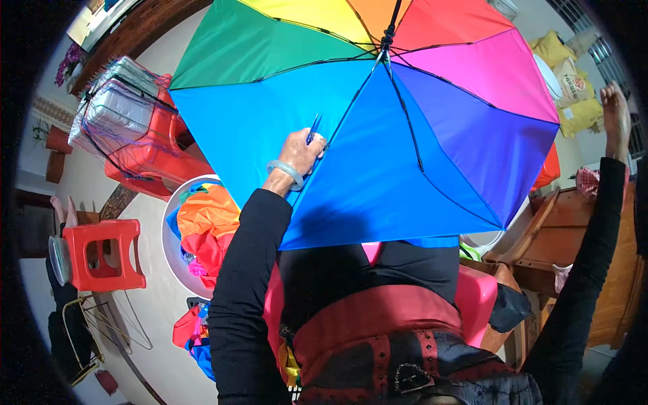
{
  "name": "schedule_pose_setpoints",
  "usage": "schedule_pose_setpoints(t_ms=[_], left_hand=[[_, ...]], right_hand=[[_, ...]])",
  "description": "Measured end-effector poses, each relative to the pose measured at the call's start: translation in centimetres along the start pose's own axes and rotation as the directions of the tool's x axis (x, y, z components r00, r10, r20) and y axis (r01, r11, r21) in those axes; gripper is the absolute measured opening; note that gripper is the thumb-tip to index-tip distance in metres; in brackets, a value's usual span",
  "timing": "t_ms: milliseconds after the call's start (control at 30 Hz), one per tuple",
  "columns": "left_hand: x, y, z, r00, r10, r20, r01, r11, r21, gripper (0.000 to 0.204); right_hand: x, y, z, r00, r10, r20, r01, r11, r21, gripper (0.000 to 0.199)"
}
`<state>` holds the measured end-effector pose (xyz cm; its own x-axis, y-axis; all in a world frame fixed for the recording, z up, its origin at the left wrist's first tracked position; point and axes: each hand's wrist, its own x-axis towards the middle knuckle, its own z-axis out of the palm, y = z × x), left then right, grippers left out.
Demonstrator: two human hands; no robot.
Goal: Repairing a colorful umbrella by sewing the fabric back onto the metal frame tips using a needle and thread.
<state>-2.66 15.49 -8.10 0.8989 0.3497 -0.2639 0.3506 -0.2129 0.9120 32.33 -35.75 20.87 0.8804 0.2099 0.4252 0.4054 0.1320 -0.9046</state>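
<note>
A rainbow umbrella [405, 148] is spread open across my lap, its underside with black ribs and shaft [390, 30] facing up. My left hand [302, 154], with a pale bangle on the wrist, is closed at a rib on the blue panel. A slim blue two-pronged tool [314, 128], which looks like thread snips, sticks out of that fist. My right hand [615, 111] is raised far out to the right, off the umbrella. Its fingers look drawn together; whatever they hold, if anything, is too small to make out.
A white basin [169, 236] of folded colourful umbrellas stands at the left, with more colourful cloth [196, 341] below it. Beyond are red stools [101, 256], one bearing a wrapped bundle [121, 101]. Wooden furniture [580, 250] is at the right; yellow sacks [574, 88] lie behind.
</note>
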Motion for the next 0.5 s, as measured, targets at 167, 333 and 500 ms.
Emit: schedule_pose_setpoints(t_ms=[167,333,500], left_hand=[[0.4,0.5,0.4,0.994,0.003,0.105,-0.006,0.999,0.031,0.016],[0.9,-1.2,1.3,0.922,0.388,0.021,-0.373,0.869,0.324,0.016],[1.3,-1.4,1.9,0.855,0.519,0.007,-0.451,0.736,0.505,0.015]], right_hand=[[-2.9,3.0,-5.1,0.997,0.052,-0.064,-0.051,0.999,0.005,0.012],[-5.0,3.8,-5.6,0.978,0.131,-0.161,-0.128,0.991,0.027,0.014],[-3.5,-0.3,-13.4,0.976,0.015,-0.219,-0.025,0.999,-0.045,0.017]])
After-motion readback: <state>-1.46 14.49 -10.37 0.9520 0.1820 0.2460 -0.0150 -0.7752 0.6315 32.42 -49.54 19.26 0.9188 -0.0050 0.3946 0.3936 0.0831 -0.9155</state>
